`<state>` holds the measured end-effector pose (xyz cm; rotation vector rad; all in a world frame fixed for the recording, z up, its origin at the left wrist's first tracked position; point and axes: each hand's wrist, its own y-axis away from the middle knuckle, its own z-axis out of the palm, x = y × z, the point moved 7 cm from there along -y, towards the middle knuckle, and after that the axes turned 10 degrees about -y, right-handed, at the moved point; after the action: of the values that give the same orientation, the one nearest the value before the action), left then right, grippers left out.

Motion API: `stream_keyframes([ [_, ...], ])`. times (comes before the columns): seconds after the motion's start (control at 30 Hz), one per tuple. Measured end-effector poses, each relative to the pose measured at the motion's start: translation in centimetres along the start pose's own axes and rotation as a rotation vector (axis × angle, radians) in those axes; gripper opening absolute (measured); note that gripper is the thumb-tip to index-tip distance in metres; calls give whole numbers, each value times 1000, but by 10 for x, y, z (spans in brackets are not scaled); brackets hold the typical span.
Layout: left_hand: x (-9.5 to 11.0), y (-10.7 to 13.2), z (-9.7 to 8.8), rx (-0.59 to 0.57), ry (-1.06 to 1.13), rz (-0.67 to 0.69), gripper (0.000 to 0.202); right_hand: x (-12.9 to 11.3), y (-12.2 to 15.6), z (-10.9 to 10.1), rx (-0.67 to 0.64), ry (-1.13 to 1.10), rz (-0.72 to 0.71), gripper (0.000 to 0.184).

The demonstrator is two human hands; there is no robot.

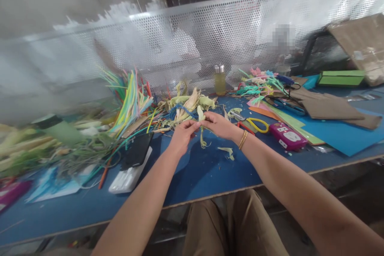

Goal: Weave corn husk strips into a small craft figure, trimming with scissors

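Note:
Both my hands meet over the middle of the blue table (198, 172). My left hand (183, 134) and my right hand (220, 124) are each closed in a pinch on a pale yellow-green strip of corn husk (201, 128), whose lower end curls down toward the tabletop. A gold bangle sits on my right wrist. Just behind my hands lies a heap of corn husks (187, 106) with some blue thread in it. A small husk scrap (227, 151) lies on the table below my right wrist.
Yellow-handled scissors (256, 125), a pink box (288, 136), coloured paper and cardboard (328, 108) lie to the right. A black phone (137, 150), a white tray (129, 176) and a fan of coloured straws (130, 100) lie to the left. A small bottle (220, 80) stands before the perforated metal screen (240, 36).

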<state>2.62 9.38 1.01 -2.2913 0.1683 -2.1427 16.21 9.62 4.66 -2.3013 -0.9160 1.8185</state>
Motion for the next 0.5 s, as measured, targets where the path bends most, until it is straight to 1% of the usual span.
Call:
stream_keyframes([
  [0.07,-3,0,2,-15,62,-32,42,1,0,1,-7,-69,7,25],
  [0.17,-2,0,3,-15,104,-20,43,4,1,2,-5,-181,45,25],
  [0.27,0,0,2,-31,85,-2,44,8,3,2,-4,-303,97,30],
  [0.4,-1,2,3,-68,33,-28,43,8,4,2,9,-456,127,36],
  [0.5,-3,5,11,-136,40,-73,41,5,4,4,-11,-549,121,37],
])
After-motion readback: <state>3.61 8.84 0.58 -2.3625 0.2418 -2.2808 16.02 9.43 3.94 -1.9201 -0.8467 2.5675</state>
